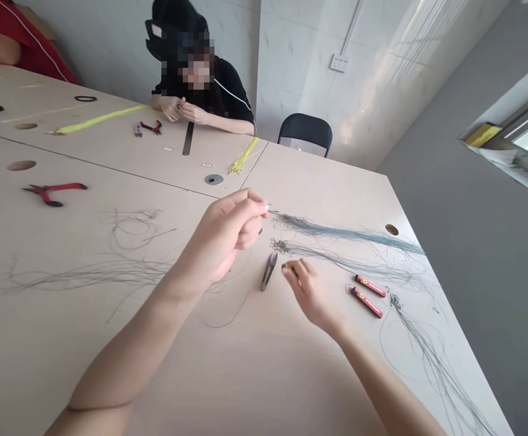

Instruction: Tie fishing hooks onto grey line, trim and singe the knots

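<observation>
Red pliers, yellow cords, grey wires, pale beige table.

snips between hands, markers right (on table)

No legible text anywhere, the markings on the two red tubes too small.

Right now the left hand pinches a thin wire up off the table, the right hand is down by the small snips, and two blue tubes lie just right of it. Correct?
Not quite: in the head view the two tubes are red, not blue. The rest holds: the left hand pinches a thin wire, and the right hand is beside the small snips.
</observation>
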The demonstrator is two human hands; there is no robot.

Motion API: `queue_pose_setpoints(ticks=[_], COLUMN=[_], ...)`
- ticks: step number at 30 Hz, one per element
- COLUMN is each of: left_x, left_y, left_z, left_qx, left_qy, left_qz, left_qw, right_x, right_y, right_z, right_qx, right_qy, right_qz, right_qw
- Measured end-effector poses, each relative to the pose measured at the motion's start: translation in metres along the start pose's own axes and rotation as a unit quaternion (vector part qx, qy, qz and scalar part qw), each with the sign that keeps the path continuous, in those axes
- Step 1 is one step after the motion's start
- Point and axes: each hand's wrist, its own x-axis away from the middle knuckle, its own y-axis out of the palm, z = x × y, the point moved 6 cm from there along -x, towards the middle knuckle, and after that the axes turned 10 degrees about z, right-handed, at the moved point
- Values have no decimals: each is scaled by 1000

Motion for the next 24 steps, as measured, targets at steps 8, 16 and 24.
queue_pose_setpoints(ticks=[8,16,24], left_x=[2,7,29], left_y=[-2,1,5], left_z=[3,0,12], left_qx=[-29,-71,-160], left_qy=[23,70,153], left_qz=[-8,-19,-3], left_qw=[999,995,975], right_x=[40,14,-31], right_y=[23,23,74], right_z=[30,2,-21], right_qx=[255,235,272], right_qy=[-187,-96,142], right_qz=[22,109,-85], right_qw=[948,961,948])
